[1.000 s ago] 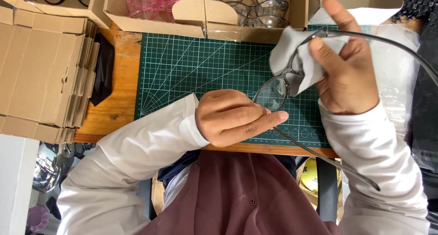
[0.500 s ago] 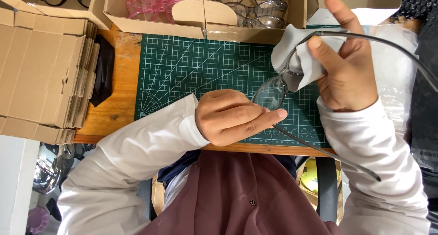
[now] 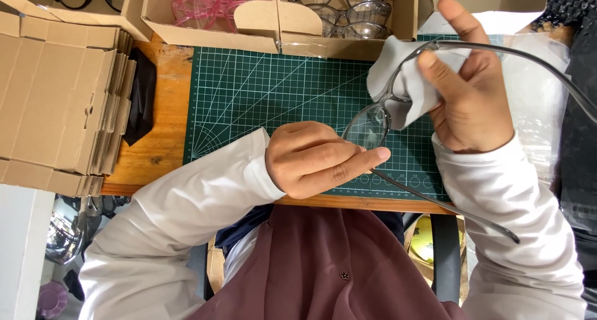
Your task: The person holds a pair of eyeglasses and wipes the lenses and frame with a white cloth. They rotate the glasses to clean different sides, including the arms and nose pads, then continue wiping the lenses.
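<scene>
At the far left of the table (image 3: 155, 158), a stack of flat cardboard boxes (image 3: 53, 102) lies beside a black cloth (image 3: 142, 96). Right of these, a green cutting mat (image 3: 261, 102) covers the surface, with an open carton holding pink glasses (image 3: 214, 0) and clear glasses (image 3: 339, 9) along its far edge. Above the mat, the left hand (image 3: 317, 161) pinches the grey-framed glasses (image 3: 373, 124) at one lens. Further right, the right hand (image 3: 463, 90) presses a white cloth (image 3: 404, 77) against the frame, thumb closed on it.
</scene>
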